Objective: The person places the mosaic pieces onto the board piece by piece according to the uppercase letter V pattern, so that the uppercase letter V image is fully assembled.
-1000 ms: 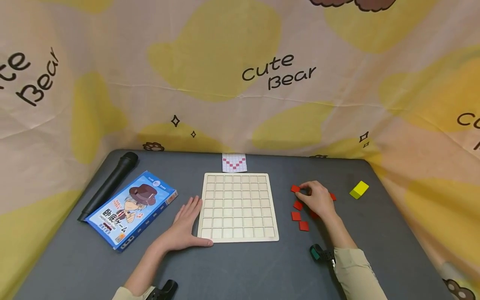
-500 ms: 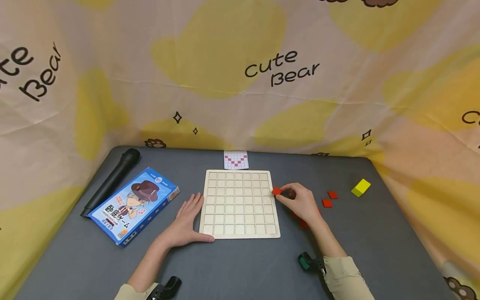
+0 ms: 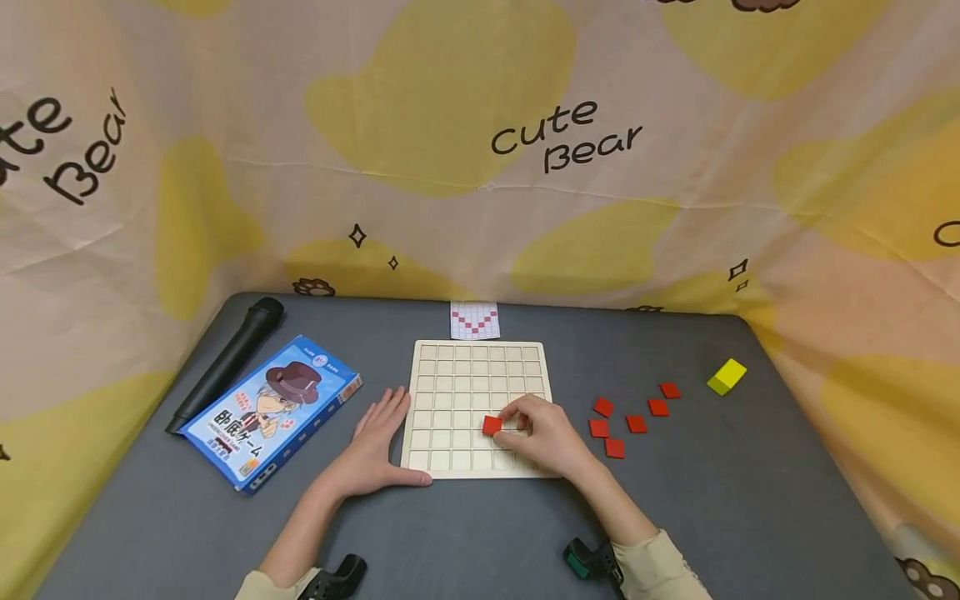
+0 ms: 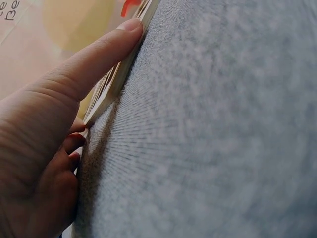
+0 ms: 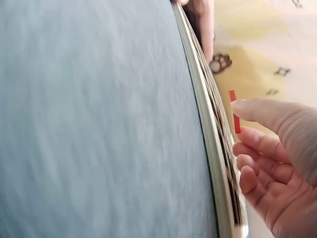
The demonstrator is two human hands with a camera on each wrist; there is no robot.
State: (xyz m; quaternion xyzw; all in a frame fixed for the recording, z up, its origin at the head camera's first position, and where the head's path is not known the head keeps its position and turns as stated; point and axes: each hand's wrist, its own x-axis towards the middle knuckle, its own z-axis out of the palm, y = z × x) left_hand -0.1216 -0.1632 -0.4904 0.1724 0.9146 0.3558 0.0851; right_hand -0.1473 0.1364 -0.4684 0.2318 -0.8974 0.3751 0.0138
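Observation:
A pale wooden grid board [image 3: 442, 400] lies flat in the middle of the table in the head view. My left hand [image 3: 372, 450] rests against its left edge, fingers straight, with the thumb [image 4: 106, 52] along the near left corner. Between thumb and fingertips, my right hand [image 3: 546, 435] pinches a red square tile [image 3: 491, 426] over the lower middle of the board. The right wrist view shows that tile edge-on, held a little above the board. Several more red tiles [image 3: 636, 424] lie scattered on the table right of the board.
A small card with a red V pattern [image 3: 475, 322] lies behind the board. To the left are a blue game box [image 3: 270, 415] and a black microphone [image 3: 228, 360]. A yellow block [image 3: 727, 377] sits far right. A printed cloth [image 3: 420, 167] hangs behind the grey table.
My right hand has picked a red tile from the scattered ones and carried it left over the board. The left hand has stayed at the board's edge.

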